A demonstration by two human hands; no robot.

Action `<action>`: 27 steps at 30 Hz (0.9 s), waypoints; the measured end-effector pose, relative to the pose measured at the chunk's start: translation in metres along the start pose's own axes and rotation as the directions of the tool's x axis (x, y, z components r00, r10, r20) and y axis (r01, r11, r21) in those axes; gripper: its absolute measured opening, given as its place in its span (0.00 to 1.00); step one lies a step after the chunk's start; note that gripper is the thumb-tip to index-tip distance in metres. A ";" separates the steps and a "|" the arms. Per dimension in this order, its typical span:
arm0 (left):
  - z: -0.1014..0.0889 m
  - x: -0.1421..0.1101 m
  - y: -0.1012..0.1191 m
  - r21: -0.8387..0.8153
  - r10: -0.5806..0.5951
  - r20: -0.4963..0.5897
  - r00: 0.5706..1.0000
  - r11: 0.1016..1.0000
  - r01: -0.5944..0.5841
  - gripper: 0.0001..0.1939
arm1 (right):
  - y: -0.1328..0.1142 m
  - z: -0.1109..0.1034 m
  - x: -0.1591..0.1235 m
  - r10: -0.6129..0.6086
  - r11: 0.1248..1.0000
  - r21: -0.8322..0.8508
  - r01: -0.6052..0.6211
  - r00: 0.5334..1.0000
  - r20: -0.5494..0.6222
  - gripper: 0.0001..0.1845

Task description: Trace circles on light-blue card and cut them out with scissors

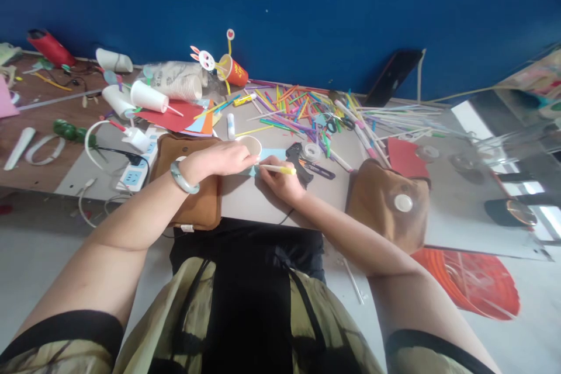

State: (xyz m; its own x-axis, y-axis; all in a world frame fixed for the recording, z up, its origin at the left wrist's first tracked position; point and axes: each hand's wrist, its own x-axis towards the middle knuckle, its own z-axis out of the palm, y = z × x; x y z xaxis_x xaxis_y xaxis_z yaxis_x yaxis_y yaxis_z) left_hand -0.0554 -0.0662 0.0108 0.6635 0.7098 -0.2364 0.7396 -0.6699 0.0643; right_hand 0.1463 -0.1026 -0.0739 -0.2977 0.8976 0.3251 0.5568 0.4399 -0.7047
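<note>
Right hand: fingers closed in a writing pinch on a slim white pen with a yellow end, its tip side toward the left hand. Left hand: fingers drawn together against the near side of a white paper cup; whether they pinch its wall or press the paper beneath, cannot tell. Cup: at twelve o'clock from the meeting hands, mouth upward. Light-blue paper: partly covered, one o'clock. Step in hand, by judgement: close pen work on the blue paper, though the tip is too small to confirm contact. The next stroke would call for a steady left hand and a light, controlled pen. Three o'clock, near: black tool, utility knife; just above these, tape roll. Eleven o'clock, near: glue stick. One o'clock, farther: heap of coloured sticks. Nine o'clock: brown cushion under the left wrist, power strip beyond. Twelve o'clock, far: orange cup, tipped over. Four o'clock, outermost: orange bin, below the table edge.
</note>
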 end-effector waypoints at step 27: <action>0.009 -0.001 -0.009 0.223 0.258 -0.107 0.960 0.947 -0.230 0.19 | -0.030 0.008 -0.028 -0.467 0.693 -0.386 0.609 0.787 0.403 0.17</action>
State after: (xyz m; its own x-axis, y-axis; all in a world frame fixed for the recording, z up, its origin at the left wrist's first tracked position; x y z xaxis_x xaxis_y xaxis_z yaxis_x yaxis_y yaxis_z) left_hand -0.0642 -0.0629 0.0014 0.8399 0.5320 -0.1071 0.5232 -0.8462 -0.1006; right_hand 0.1318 -0.1416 -0.0665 -0.8067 0.4897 0.3310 0.5040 0.8624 -0.0476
